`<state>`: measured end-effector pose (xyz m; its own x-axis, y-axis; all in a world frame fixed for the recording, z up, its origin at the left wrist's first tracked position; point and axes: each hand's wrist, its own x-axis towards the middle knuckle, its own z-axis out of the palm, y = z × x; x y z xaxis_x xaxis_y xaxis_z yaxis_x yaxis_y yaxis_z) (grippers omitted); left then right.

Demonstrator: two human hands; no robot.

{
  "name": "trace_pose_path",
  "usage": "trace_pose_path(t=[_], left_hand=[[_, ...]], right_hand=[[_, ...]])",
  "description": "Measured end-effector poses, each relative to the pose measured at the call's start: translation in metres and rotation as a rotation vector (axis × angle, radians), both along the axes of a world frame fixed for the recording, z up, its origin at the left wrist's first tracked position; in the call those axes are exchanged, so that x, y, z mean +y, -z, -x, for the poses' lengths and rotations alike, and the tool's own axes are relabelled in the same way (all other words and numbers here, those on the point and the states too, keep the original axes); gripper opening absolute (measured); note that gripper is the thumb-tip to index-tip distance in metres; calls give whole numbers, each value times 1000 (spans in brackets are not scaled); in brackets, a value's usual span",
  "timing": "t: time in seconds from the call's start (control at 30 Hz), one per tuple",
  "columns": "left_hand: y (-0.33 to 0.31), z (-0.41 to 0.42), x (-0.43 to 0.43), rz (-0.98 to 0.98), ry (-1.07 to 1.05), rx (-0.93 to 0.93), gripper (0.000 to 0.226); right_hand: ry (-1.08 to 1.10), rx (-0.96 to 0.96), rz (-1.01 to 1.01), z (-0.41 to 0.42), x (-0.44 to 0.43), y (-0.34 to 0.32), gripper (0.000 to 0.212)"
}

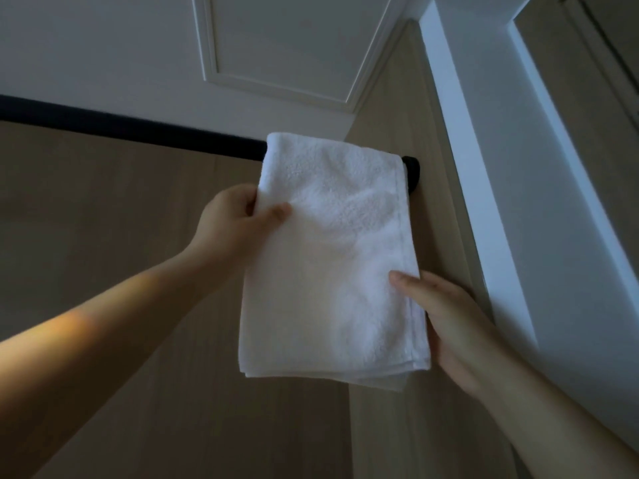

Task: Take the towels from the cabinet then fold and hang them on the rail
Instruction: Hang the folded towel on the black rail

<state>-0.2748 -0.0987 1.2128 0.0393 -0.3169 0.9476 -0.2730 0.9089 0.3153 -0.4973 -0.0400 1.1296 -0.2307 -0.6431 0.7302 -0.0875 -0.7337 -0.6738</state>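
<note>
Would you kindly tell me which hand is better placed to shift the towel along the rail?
Probably the left hand: it pinches the towel at its upper left edge, just below the rail, while the right hand holds the right edge much lower.

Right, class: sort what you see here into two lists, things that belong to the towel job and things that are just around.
Job:
towel, draped over the rail
rail
left hand, pinching the towel's left edge
right hand, holding its right edge

Just around:
wood wall
white panel
white frame
</note>
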Motion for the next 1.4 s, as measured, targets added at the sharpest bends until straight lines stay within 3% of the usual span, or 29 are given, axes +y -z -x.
trace_pose_path(t=[0.13,0.3,0.43,0.53,0.63,0.77,0.87,0.93,1.13,1.23,1.3,1.4], left_hand=[[-17,6,8,33,-18,25,21],[-25,10,6,73,-48,28,17],[-39,8,3,135,-40,51,23],[-59,9,1,176,-90,89,28],[-81,10,0,220,-135,124,27],[-103,10,-1,190,-204,164,53],[-110,11,-5,158,-298,176,56],[-106,10,-8,162,-389,145,58],[-67,3,-10,274,-362,-4,73],[-45,2,-9,334,-347,-28,86],[-33,1,-9,328,-315,32,82],[-18,2,-13,183,-231,91,54]], right_hand=[[-98,15,44,1,1,-23,26],[-1,-44,112,-1,-3,-68,23],[120,-30,290,-1,-7,-107,18],[238,6,366,-6,-10,-131,36],[427,88,428,-6,-18,-155,36],[799,270,473,-5,-24,-183,25],[1145,483,360,-9,-24,-198,32],[1262,577,262,-10,-24,-202,33],[1147,759,238,-4,-21,-189,37],[915,709,202,0,-22,-179,39],[837,655,203,3,-21,-166,51],[836,540,348,1,-17,-137,62]])
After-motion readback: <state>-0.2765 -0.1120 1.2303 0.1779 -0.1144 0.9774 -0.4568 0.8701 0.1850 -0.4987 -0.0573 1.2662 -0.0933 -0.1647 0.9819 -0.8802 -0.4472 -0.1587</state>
